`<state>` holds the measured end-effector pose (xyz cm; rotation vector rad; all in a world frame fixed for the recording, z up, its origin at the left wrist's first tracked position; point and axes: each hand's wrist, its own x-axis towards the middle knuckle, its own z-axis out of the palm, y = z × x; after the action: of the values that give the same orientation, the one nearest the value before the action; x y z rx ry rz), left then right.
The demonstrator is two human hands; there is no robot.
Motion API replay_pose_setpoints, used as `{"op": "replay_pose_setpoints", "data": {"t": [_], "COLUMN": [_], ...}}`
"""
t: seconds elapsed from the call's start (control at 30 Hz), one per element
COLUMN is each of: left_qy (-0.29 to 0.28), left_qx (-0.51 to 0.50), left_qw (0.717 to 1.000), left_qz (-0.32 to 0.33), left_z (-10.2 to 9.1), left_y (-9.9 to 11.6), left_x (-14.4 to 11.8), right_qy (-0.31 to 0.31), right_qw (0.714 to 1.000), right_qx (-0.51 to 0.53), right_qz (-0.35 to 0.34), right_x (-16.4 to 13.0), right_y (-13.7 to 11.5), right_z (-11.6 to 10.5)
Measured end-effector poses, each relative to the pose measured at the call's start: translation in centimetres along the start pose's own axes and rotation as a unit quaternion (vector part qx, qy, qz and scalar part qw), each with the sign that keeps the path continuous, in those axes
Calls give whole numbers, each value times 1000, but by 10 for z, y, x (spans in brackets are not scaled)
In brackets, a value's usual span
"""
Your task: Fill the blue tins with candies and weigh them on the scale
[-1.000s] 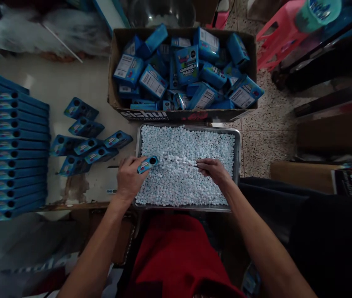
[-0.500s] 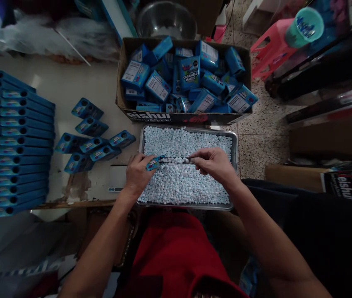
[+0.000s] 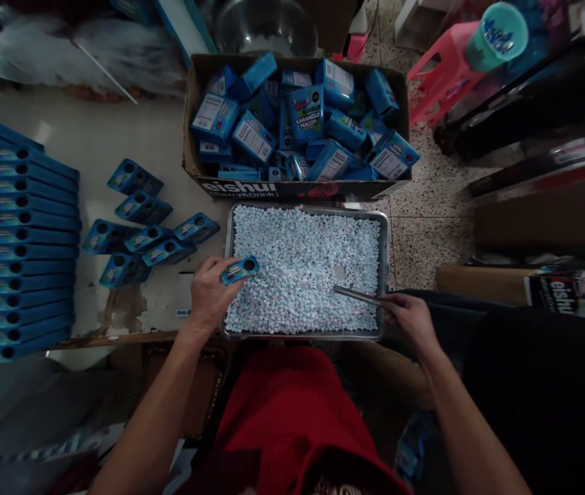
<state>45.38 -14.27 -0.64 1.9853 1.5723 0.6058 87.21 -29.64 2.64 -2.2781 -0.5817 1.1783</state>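
A: Metal scoop strip [image 3: 357, 295] has pulled back to the tray's [image 3: 385, 275] near-right corner, pinched in the right hand [image 3: 412, 317]; half a second ago it met the blue pack [image 3: 239, 270].

B: Left hand [image 3: 210, 292]?

A: Closed round that pack at the tray's left edge, hole up. Candies [image 3: 297, 261] show a small bare dent. Looks like one fill is done.

B: Beyond?

A: Carton of boxes [image 3: 297, 124] far side, empty packs [image 3: 142, 234] left.

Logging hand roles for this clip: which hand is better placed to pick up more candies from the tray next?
Right, probably. The right hand holds the thin metal scoop, its tip already over the candies in the tray. The left hand is occupied gripping the small blue box at the tray's left edge.
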Motion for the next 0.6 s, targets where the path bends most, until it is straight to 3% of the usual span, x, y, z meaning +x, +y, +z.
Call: {"op": "replay_pose_setpoints", "data": {"t": [0.07,0.13,0.23,0.3,0.4,0.6], "left_qy": [-5,-9,-5,2,11,4], "left_qx": [-13,-13,27,61,76,46], "left_qw": [1000,1000,1000,998,997,999], "left_qz": [3,7,10,15,8,-15], "left_z": [-2,-2,-1,-2,-4,0], "left_y": [4,8,11,9,5,8], "left_x": [-2,-3,-5,-6,-8,-3], "right_qy": [-15,-51,-119,-159,-190,-227], "right_qw": [996,991,981,973,963,948], "right_qx": [72,104,128,144,174,214], "right_qz": [55,69,80,86,85,56], "right_x": [6,13,26,34,42,39], "right_y": [26,32,16,2,-12,-45], "right_z": [25,73,145,171,169,117]}}
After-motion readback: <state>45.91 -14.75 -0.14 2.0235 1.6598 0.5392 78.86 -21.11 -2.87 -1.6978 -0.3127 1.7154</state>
